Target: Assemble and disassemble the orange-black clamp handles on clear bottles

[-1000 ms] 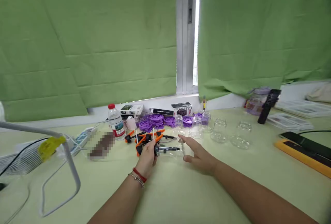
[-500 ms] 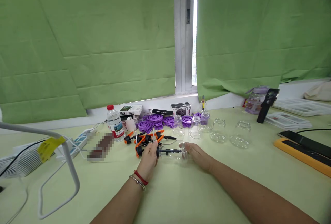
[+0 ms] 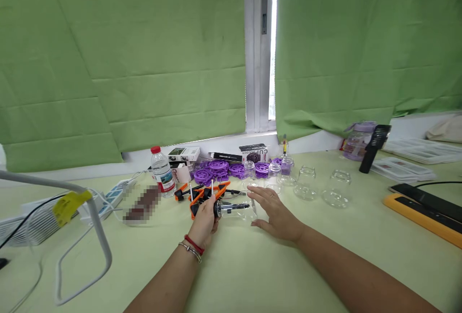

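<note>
Green curtains (image 3: 126, 58) are hanging behind the red-capped bottle (image 3: 163, 173); a pale table (image 3: 231, 274) is stretching beneath it. Nearer and rightward of the bottle, the right hand (image 3: 277, 216) is arching, fingers apart, around a sideways clear jar (image 3: 244, 214), contact unclear; the left hand (image 3: 204, 221) is clamping its black collar (image 3: 217, 208). The jar is probably feeling light, stiff, slippery, brittle, collar and base (image 3: 254, 211) offering surest hold.

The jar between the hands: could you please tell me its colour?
The jar is clear and colourless: see the head view.
</note>
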Demonstrator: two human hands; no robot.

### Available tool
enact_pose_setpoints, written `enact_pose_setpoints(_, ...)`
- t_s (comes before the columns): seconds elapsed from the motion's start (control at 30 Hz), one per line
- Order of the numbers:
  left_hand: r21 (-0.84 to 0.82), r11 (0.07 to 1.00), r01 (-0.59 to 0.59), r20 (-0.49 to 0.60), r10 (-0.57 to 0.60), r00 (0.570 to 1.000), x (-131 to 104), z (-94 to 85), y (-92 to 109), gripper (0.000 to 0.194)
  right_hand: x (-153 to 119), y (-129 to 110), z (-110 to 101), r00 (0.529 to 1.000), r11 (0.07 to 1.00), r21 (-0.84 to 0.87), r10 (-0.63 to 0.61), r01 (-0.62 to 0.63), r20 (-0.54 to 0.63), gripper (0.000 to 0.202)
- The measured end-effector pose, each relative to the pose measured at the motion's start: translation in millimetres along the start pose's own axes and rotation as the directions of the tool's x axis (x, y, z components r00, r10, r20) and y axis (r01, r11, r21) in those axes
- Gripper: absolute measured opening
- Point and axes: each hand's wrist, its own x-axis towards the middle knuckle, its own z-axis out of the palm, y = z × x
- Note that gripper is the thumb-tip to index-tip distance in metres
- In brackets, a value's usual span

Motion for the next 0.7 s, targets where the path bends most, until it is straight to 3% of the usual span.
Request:
enact_pose_setpoints(0.13,0.019,1.0,-0.004,0.009,0.004,1.0,-1,0.0,2,0.043,2,2,-2,0.999,0.999,-0.023,-0.028,0.028,-0.035,0.071)
enact_pose_setpoints(0.3,0.048,0.998,-0.036,0.002,0.036,0.999,-2,2.0,1,0.045,0,-1,-4,0.995,0.979,0.174,0.1,-0.102,0.022,0.077)
enact_pose_setpoints(0.5,0.063,0.998,0.0,-0.014,0.001,1.0,-7,6.0,2,0.042,-2,2,0,0.944,0.864,0.379,0.298,-0.331,0.143,0.067)
enact_pose_setpoints(0.7,0.06,0.998,0.004,-0.009,-0.003,1.0,-11,8.8,5,0.04,1,3,4,0.921,0.724,0.571,0.324,-0.388,0.216,0.052)
